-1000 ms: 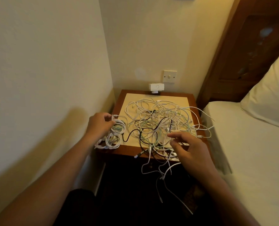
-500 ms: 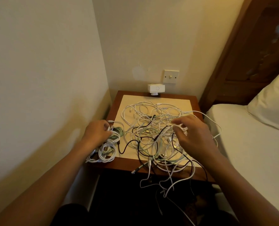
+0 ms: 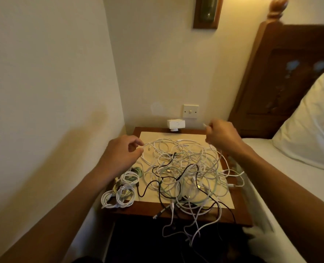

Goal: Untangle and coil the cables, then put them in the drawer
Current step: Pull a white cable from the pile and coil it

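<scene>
A tangle of white and black cables [image 3: 185, 171] covers the cream mat [image 3: 228, 203] on the wooden nightstand [image 3: 138, 210]; some strands hang over its front edge. Several coiled white and greenish cables [image 3: 124, 188] lie at the front left corner. My left hand [image 3: 121, 154] hovers at the tangle's left edge, thumb and forefinger pinching a white strand. Over the far right corner, my right hand [image 3: 221, 135] is raised in a fist around a white cable, whose plug tip sticks out to the left. The drawer is not in view.
A white adapter [image 3: 176, 125] sits at the nightstand's back edge under a wall switch [image 3: 190, 111]. Walls close in on the left and behind. The bed [image 3: 299, 186] with its pillow [image 3: 312, 120] and carved headboard [image 3: 280, 73] borders the right side.
My left hand left the coiled cables and moved up to the tangle's left edge. My right hand rose from the tangle's middle toward the back right, lifting a white cable.
</scene>
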`<move>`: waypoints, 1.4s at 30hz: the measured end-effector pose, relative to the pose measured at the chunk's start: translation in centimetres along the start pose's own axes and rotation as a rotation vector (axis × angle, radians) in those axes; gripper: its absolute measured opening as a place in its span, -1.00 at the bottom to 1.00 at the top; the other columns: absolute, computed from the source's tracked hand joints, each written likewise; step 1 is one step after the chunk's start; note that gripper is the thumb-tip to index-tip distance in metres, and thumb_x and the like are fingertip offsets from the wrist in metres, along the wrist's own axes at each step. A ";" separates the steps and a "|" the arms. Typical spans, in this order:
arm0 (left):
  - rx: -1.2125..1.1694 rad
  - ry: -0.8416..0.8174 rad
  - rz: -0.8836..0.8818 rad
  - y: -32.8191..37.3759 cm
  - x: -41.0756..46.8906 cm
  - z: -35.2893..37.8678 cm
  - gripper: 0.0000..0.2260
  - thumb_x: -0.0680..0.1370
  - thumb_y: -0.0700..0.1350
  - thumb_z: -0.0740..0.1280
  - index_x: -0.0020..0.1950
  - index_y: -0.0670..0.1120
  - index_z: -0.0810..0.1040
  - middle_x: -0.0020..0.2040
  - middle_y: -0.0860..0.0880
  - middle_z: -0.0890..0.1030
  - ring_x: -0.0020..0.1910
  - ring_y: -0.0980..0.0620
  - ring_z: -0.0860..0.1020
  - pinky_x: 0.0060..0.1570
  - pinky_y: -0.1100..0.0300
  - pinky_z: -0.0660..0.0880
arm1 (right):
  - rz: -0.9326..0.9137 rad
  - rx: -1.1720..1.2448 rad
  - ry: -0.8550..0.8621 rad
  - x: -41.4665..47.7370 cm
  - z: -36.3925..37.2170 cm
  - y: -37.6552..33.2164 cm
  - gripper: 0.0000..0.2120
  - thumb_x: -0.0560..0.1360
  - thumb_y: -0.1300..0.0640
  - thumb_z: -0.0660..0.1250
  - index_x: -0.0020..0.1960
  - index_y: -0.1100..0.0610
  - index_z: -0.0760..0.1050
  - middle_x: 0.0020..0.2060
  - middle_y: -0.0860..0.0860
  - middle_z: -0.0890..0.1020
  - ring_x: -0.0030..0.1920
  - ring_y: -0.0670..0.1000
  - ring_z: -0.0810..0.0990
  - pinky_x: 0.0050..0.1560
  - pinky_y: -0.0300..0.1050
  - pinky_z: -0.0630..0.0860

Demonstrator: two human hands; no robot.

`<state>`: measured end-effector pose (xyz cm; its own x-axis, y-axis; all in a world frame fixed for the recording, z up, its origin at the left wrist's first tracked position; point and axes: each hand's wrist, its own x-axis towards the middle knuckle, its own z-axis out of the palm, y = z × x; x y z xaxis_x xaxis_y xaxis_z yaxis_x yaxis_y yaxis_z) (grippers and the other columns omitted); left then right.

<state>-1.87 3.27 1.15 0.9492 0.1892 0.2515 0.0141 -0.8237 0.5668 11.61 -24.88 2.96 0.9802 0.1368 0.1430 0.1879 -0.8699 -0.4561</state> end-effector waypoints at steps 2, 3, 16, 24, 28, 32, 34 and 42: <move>-0.019 0.000 0.034 1.8 -0.1 -1.0 -0.91 0.59 -0.01 0.42 0.08 0.14 0.65 -0.06 0.16 0.62 -0.10 0.24 0.54 -0.23 0.40 0.36 | 0.005 0.139 0.122 0.1 -3.4 0.3 -0.80 0.69 0.00 0.19 0.09 0.08 0.52 -0.08 0.10 0.66 -0.14 0.10 0.65 -0.15 0.04 0.63; -0.030 0.002 0.053 2.7 -0.1 -1.5 -0.91 0.59 -0.01 0.41 0.07 0.14 0.64 -0.05 0.16 0.62 -0.10 0.24 0.54 -0.23 0.39 0.36 | -0.007 0.204 0.169 0.0 -5.0 0.2 -0.82 0.70 0.01 0.20 0.13 0.08 0.51 -0.07 0.09 0.65 -0.15 0.08 0.67 -0.20 0.02 0.66; -0.333 0.302 0.340 19.8 -1.1 -8.0 -0.42 0.56 0.11 0.45 0.50 0.02 0.32 0.33 -0.02 0.48 0.20 0.04 0.51 0.06 0.18 0.48 | -0.603 0.394 0.326 -9.7 -24.7 -6.3 -0.76 0.70 0.05 0.24 0.29 0.06 0.58 -0.18 0.00 0.63 -0.29 -0.16 0.53 -0.30 -0.35 0.45; -0.520 0.005 0.486 25.2 -2.7 -13.4 -0.79 0.72 -0.07 0.22 0.18 -0.12 0.61 -0.03 -0.07 0.68 -0.02 -0.03 0.65 0.03 0.14 0.54 | -0.764 0.543 0.337 -14.7 -29.9 -8.6 -0.79 0.71 0.12 0.23 0.24 0.15 0.58 -0.18 0.06 0.60 -0.22 0.00 0.56 -0.16 -0.20 0.59; -0.883 -0.317 0.423 23.6 -5.0 -15.0 -0.78 0.71 -0.05 0.22 0.15 -0.14 0.59 -0.42 0.03 0.35 -0.47 0.11 0.29 -0.44 0.25 0.34 | -0.693 0.382 0.342 -14.2 -29.6 -6.0 -0.77 0.70 0.04 0.25 0.24 0.11 0.58 -0.15 -0.01 0.61 -0.22 -0.16 0.58 -0.19 -0.32 0.54; -1.256 -0.324 0.356 21.6 -6.0 -16.6 -0.78 0.70 -0.07 0.20 0.04 -0.11 0.62 -0.45 0.06 0.26 -0.51 0.15 0.19 -0.53 0.30 0.19 | -0.513 0.165 0.063 -12.2 -21.6 0.0 -0.87 0.68 0.15 0.28 0.08 -0.04 0.58 -0.07 -0.07 0.63 -0.07 -0.10 0.61 -0.06 -0.19 0.52; -1.393 -0.228 0.324 20.3 -6.1 -17.4 -0.76 0.69 -0.10 0.17 0.12 -0.14 0.61 -0.44 0.05 0.27 -0.50 0.15 0.19 -0.50 0.28 0.18 | -0.348 0.107 -0.091 -11.7 -15.8 3.4 -0.78 0.65 0.21 0.33 -0.05 -0.10 0.57 -0.10 -0.10 0.64 -0.05 -0.04 0.63 -0.02 -0.05 0.56; -0.929 -0.124 0.232 13.9 -7.5 -14.9 -0.74 0.71 -0.02 0.22 0.30 -0.06 0.61 -0.37 0.00 0.32 -0.44 0.08 0.18 -0.47 0.23 0.15 | -0.141 0.340 -0.270 -13.8 -7.5 3.0 -0.87 0.67 0.23 0.28 0.05 0.19 0.61 -0.07 0.10 0.68 -0.12 -0.02 0.70 -0.23 -0.31 0.59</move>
<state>-13.52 -1.65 18.87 0.9243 -0.0263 0.3808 -0.3817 -0.0721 0.9215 -1.86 -32.91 6.25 0.9162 0.4005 0.0106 0.2858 -0.6349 -0.7178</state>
